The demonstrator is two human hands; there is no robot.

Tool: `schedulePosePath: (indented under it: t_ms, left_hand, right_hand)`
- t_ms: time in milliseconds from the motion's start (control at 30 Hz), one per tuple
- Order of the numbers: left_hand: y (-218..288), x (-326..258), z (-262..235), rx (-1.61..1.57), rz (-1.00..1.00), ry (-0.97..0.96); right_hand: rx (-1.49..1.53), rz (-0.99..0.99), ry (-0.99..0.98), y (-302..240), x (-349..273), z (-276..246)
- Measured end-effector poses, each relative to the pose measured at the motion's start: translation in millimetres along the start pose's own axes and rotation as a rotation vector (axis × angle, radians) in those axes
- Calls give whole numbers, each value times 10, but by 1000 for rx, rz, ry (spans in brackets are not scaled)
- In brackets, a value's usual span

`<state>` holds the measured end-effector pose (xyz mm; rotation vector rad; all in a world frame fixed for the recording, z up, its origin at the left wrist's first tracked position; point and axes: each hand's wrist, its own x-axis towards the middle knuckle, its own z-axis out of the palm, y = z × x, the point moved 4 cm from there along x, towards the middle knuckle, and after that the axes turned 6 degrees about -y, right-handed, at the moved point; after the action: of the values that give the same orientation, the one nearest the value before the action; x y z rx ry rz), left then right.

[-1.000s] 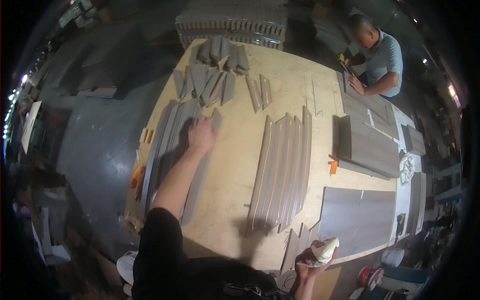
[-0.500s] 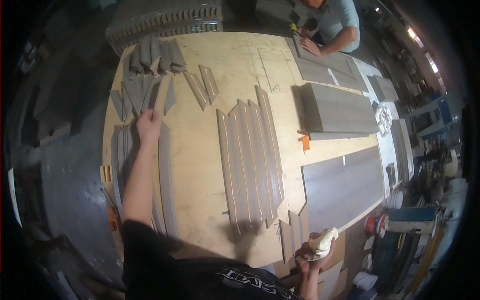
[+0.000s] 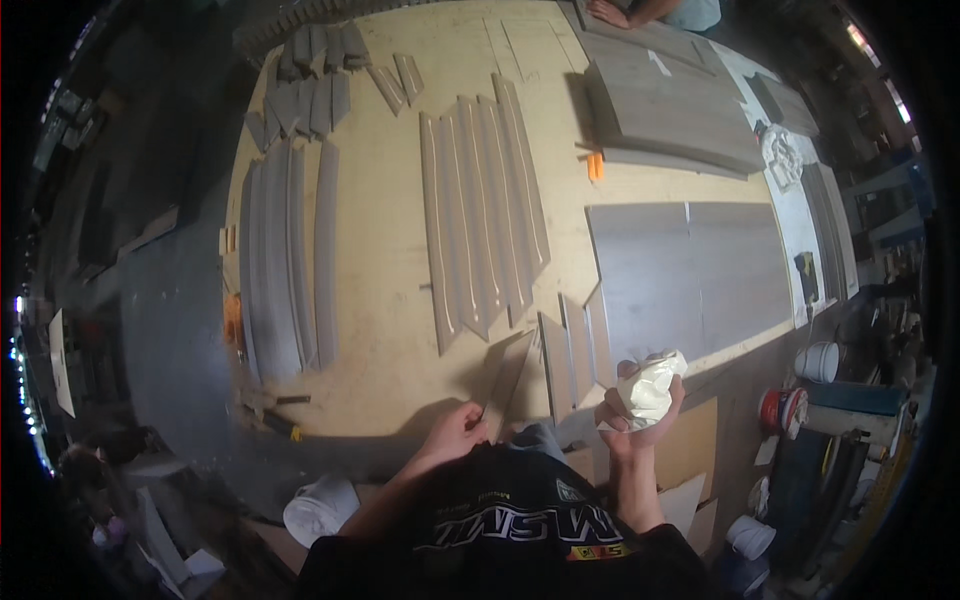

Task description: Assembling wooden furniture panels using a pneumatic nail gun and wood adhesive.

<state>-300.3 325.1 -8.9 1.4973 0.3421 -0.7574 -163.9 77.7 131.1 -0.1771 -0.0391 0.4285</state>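
Observation:
Near the table's front edge, my left hand has its fingers closed on the end of a short grey-brown wood strip, which points away from me. My right hand is wrapped round a crumpled cream-coloured plastic bag, held to the right of that strip. Between the hands, several short angled-end strips lie at the table edge. Farther in, several long strips lie side by side, each with a pale bead of what looks like glue along it. Two short strips beyond them also carry beads.
Long grey strips and a pile of short ones lie on the left of the wooden table. Flat panels and a panel stack occupy the right. A co-worker's hand rests on boards at the far right.
My left hand has come back from the pile of short strips to the near table edge, bringing a short strip. My right hand still holds the bag. The head view has shifted nearer.

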Motion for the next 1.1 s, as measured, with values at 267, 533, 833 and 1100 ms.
schedulePosePath:
  t_ms: [267,533,833,1100]
  left_hand:
    - [72,179,194,386,160,397]
    - [833,526,-600,755,135,678]
    - [1153,1036,-791,948,74,552]
    - [1528,1528,-928,960,128,568]
  right_hand:
    - [-60,-38,171,-209,-657,-113]
    - [-131,-180,244,-346,-739,-34]
    - [-77,-256,323,-157,-518,-145]
    - [-21,-291,321,-38,-209,-31]
